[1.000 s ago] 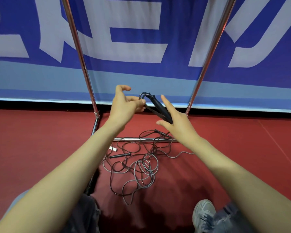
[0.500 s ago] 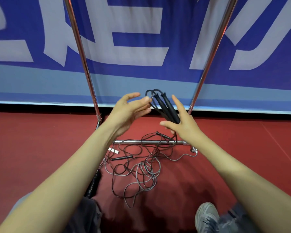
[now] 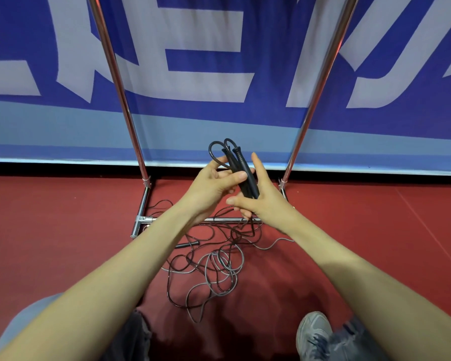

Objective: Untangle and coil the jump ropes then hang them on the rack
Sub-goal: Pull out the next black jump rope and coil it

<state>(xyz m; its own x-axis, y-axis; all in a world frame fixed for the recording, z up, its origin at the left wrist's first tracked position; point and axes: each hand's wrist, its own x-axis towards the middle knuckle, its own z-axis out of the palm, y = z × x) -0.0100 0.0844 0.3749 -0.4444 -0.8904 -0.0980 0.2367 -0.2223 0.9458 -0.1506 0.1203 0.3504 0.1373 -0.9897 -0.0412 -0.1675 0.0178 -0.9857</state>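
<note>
While the right hand (image 3: 263, 204) pinches the paired black handles (image 3: 241, 160) and the left hand (image 3: 208, 185) curls around them, pulling may tighten the floor's rope tangle (image 3: 214, 267), which crosses the rack's base bar (image 3: 220, 219).

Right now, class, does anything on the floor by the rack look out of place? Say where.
Yes. The jump-rope cords lie tangled in overlapping loops on the red floor, crossing the rack's base bar, a loose handle among them. Only the pair of handles in the left hand and right hand is gathered.
</note>
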